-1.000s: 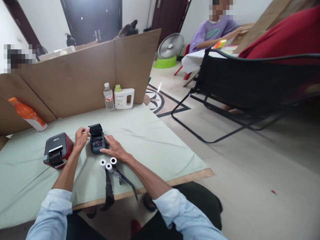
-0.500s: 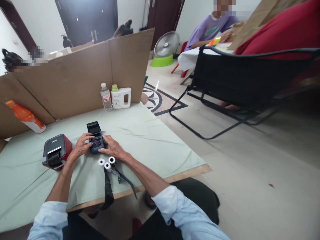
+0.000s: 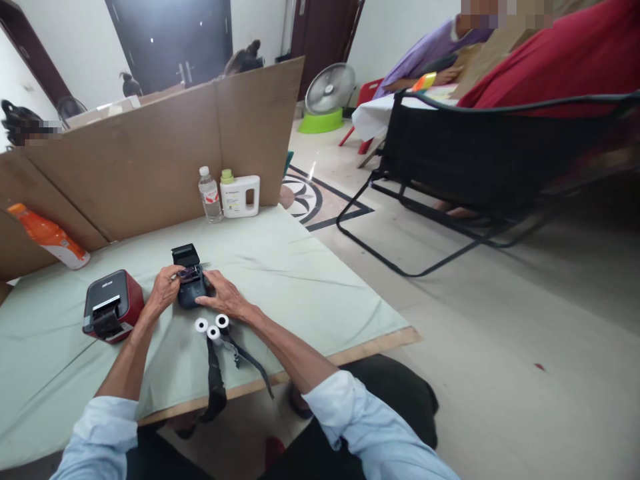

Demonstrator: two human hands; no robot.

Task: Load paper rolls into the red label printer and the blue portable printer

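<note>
A small dark label printer (image 3: 191,293) stands on the cloth-covered table with its lid (image 3: 185,255) swung up at the back. My right hand (image 3: 223,293) holds the printer's right side, thumb across the front edge. At its left, my left hand (image 3: 167,288) pinches a dark, shiny inner part (image 3: 190,273) that is tilted up at the compartment; its exact kind is too small to tell. Just in front of the printer lie white-cored rolls (image 3: 214,333), with black strips (image 3: 216,380) trailing over the table edge.
A red and black printer (image 3: 113,305) stands to the left. Behind are an orange bottle (image 3: 50,237), a clear water bottle (image 3: 211,197) and a white jug (image 3: 241,197) along a cardboard screen (image 3: 160,147). A black folding chair (image 3: 465,153) and a seated person (image 3: 425,53) are at right.
My left fingers have raised the inner part, which lay flatter in the compartment before. My right hand keeps its hold on the printer. The view has shifted slightly.
</note>
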